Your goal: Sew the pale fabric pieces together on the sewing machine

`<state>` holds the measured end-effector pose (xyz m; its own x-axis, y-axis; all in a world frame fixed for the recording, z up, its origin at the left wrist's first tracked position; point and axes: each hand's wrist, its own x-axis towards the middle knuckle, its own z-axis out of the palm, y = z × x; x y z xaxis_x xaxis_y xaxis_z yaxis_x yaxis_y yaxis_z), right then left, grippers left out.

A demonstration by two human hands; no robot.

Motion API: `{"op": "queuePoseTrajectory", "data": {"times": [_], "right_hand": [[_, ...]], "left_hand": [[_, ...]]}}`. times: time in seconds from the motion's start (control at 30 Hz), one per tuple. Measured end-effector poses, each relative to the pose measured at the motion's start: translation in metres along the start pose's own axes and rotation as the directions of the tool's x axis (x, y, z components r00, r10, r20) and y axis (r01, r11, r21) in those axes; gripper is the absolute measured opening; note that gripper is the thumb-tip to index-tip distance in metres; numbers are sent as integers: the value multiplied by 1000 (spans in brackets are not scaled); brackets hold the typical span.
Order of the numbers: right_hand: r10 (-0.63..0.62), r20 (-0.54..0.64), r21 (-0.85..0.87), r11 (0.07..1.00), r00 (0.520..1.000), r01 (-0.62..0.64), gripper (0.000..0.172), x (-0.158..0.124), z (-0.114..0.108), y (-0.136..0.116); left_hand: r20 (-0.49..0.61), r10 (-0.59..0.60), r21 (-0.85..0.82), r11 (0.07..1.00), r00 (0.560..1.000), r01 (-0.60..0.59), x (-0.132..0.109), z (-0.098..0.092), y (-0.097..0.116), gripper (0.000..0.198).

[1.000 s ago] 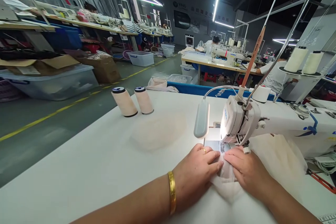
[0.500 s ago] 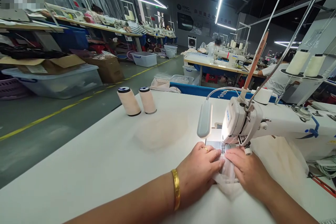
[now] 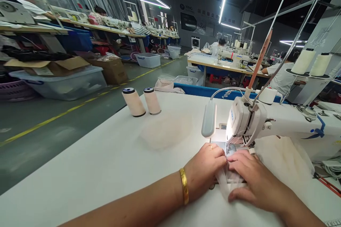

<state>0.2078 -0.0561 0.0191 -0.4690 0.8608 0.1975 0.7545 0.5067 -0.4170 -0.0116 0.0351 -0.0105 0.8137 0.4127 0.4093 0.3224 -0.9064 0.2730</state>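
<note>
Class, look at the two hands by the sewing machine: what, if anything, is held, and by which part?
Sheer pale fabric: the left hand pinches its part near the presser foot; whether the right hand grips it cannot be told.

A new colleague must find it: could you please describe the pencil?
On the white table, look right for the white sewing machine. The pencil rises, tilted, from the top of its head. Unlike the shiny metal rod beside it, it is reddish-brown.
</note>
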Motion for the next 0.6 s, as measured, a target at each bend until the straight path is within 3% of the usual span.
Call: {"op": "queuePoseTrajectory", "data": {"times": [0.03,0.17,0.37,0.6], "right_hand": [[0,-25,-5,1000,1000,0,12,1,2,0],[100,-204,77,993,974,-86,23,7,13,3],[368,-370,289,918,853,-271,30,14,21,1],[328,-396,265,935,858,-235,32,15,21,-1]], "left_hand": [[0,-29,-29,999,1000,29,2,1,-1,18],[17,-168,-152,974,986,168,14,-1,0,14],[71,-272,-229,932,960,281,25,-9,3,13],[37,-332,-278,902,942,329,25,-3,2,9]]}}
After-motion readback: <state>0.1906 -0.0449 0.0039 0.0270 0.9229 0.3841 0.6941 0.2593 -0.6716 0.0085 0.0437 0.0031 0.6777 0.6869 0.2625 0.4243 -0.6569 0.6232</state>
